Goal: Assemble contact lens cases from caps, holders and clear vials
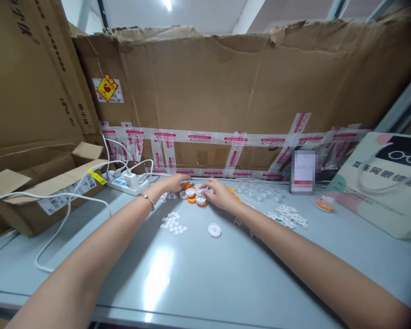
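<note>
Both my arms stretch far across the grey table (198, 274). My left hand (174, 183), with a thin bracelet on the wrist, lies palm down with fingers reaching over a cluster of small orange and white caps (195, 195). My right hand (219, 193) rests on the same cluster from the right, its fingers curled over the caps; what they grip is hidden. A lone white cap (214, 230) lies nearer to me, and a scatter of tiny white discs (173, 224) sits to its left.
A white power strip (128, 183) with plugs and trailing cables lies at the left beside open cardboard boxes (37, 192). A taped cardboard wall (243, 91) closes the back. Clear plastic parts (260, 192), white pieces (287, 216), an orange cap (324, 204) and a printed box (383, 183) lie right.
</note>
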Action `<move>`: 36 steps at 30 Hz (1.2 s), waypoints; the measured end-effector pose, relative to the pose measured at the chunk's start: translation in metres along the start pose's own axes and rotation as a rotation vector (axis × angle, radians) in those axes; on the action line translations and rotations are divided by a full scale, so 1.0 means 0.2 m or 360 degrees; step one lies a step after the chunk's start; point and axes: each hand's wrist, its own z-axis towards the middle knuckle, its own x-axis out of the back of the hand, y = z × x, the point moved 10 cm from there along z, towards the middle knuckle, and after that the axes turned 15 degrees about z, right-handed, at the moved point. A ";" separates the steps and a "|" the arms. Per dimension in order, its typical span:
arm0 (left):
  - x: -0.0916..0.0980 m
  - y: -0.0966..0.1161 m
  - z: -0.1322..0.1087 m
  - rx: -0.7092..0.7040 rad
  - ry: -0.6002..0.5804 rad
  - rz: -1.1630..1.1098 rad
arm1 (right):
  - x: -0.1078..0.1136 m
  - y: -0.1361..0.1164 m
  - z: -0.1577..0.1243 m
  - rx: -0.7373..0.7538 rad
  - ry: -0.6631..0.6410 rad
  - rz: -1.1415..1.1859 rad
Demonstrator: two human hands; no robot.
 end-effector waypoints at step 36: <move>-0.13 0.58 -0.37 -0.0258 -0.0279 -0.1728 | 0.01 -0.07 -0.53 -0.0406 -0.0102 0.0081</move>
